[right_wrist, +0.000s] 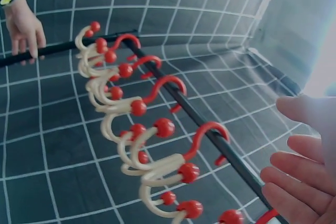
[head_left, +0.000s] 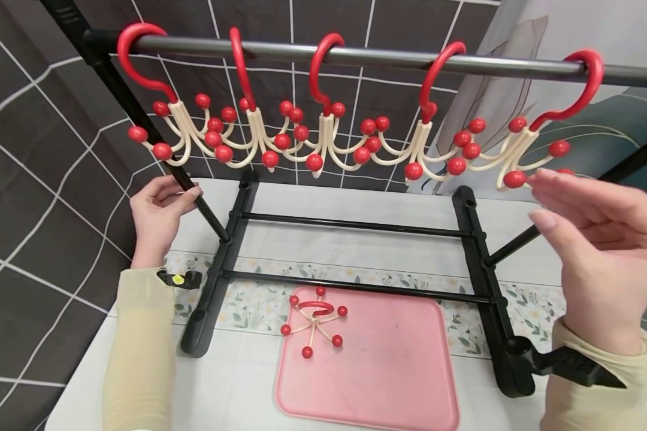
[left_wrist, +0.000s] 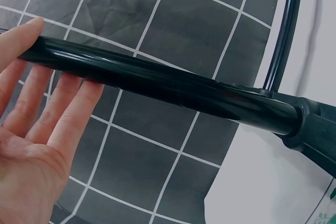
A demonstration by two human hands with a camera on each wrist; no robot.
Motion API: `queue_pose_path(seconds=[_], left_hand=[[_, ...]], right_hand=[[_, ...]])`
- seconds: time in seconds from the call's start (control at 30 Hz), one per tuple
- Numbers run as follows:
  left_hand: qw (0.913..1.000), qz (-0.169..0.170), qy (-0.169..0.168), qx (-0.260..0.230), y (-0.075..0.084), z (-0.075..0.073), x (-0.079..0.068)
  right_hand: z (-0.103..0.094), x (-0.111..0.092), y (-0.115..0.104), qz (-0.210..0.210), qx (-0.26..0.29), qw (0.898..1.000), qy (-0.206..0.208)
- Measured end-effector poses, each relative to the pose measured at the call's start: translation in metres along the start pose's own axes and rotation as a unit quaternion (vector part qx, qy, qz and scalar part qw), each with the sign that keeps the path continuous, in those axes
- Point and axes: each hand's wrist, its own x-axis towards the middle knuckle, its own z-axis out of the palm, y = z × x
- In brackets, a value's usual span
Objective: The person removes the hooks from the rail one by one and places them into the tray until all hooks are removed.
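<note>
My left hand [head_left: 159, 209] holds the left black post [head_left: 211, 216] of a garment rack, thumb on one side and fingers on the other, as the left wrist view also shows on the post [left_wrist: 157, 86]. Raised at the right, my right hand [head_left: 609, 245] has its fingers extended and grips nothing. Its fingertips are close to the rightmost hanger [head_left: 593, 78], which has a red hook and cream prongs tipped with red balls; contact cannot be told. Several such hangers [head_left: 326, 66] hang along the metal rail [head_left: 383, 57]. One more hanger [head_left: 314, 320] lies on a pink tray [head_left: 388, 371].
The rack's black base feet [head_left: 471, 239] and crossbars [head_left: 356, 224] stand on a white table [head_left: 226, 383] with a floral strip [head_left: 259, 308]. Dark tiled-pattern covering [head_left: 48, 197] rises at the left and back. A pale curtain [head_left: 571, 36] hangs at the back right.
</note>
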Motion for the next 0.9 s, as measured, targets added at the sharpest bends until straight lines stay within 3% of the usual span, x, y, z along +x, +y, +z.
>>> queue_pose_path(seconds=[0.13, 0.27, 0.4, 0.5, 0.6, 0.8, 0.9], left_hand=[[1.0000, 0.003, 0.001, -0.003, 0.000, 0.000, 0.000], [1.0000, 0.005, 0.001, -0.009, -0.001, 0.000, 0.000], [0.9999, 0.004, -0.002, -0.014, -0.001, 0.000, 0.000], [0.9998, 0.004, -0.005, -0.016, -0.001, 0.000, 0.000], [0.9998, 0.000, -0.006, -0.017, -0.001, 0.000, 0.000], [1.0000, -0.003, -0.004, -0.008, 0.000, -0.001, 0.000], [1.0000, -0.006, -0.003, -0.007, 0.000, -0.001, 0.000]], right_hand=[[-0.004, 0.013, -0.001, 0.006, 0.003, 0.999, 0.033], [-0.007, 0.027, -0.003, 0.031, -0.092, 0.993, 0.065], [-0.005, 0.043, -0.004, 0.059, -0.229, 0.967, 0.095], [-0.003, 0.056, -0.001, 0.075, -0.247, 0.960, 0.111], [-0.004, 0.066, 0.003, 0.082, -0.240, 0.961, 0.115], [-0.001, 0.079, 0.006, 0.099, -0.334, 0.931, 0.111], [0.000, 0.082, 0.008, 0.105, -0.345, 0.926, 0.114]])
